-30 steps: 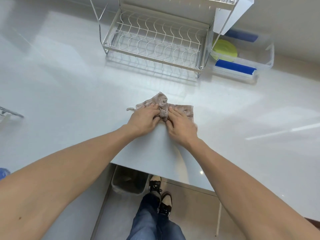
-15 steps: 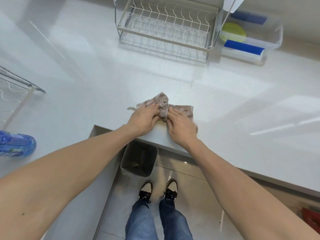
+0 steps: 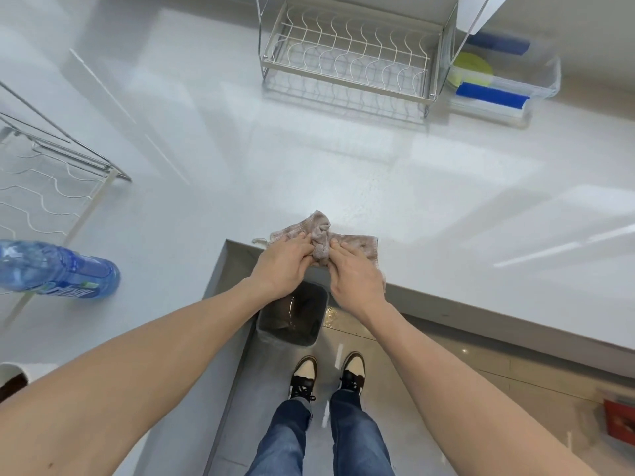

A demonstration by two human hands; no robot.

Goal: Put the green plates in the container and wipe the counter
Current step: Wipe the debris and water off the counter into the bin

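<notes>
Head view, looking down over the inner corner of a pale counter (image 3: 343, 173). At that corner, right on the edge: a mottled brown-grey cloth (image 3: 323, 235), bunched into a ridge at its middle, flatter flaps out to either side. Left hand (image 3: 283, 266) on the cloth's left half, fingers curled and pressing the bunched ridge from the left. Right hand (image 3: 355, 274) on the cloth's right half, fingers bent, pinching the same ridge from the right; thumbs hidden, so exact hold underneath not clear. Both wrists out past the counter edge, forearms bare.

Far behind the cloth, against the back of the counter: a wire dish rack (image 3: 347, 60). Just right of the rack, a clear plastic container (image 3: 525, 84) with blue clips, holding yellow-green plates (image 3: 472, 68), seemingly a stack, though half hidden behind the rack frame. Well left of the cloth: part of a second wire rack (image 3: 51, 187), and nearer the camera a blue bottle (image 3: 58, 271) lying on the counter. Directly below the cloth, on the floor: a dark bin (image 3: 292, 317), with something glinting inside. Nearer than the bin: two black-and-cream shoes (image 3: 326, 376) and blue jeans.
</notes>
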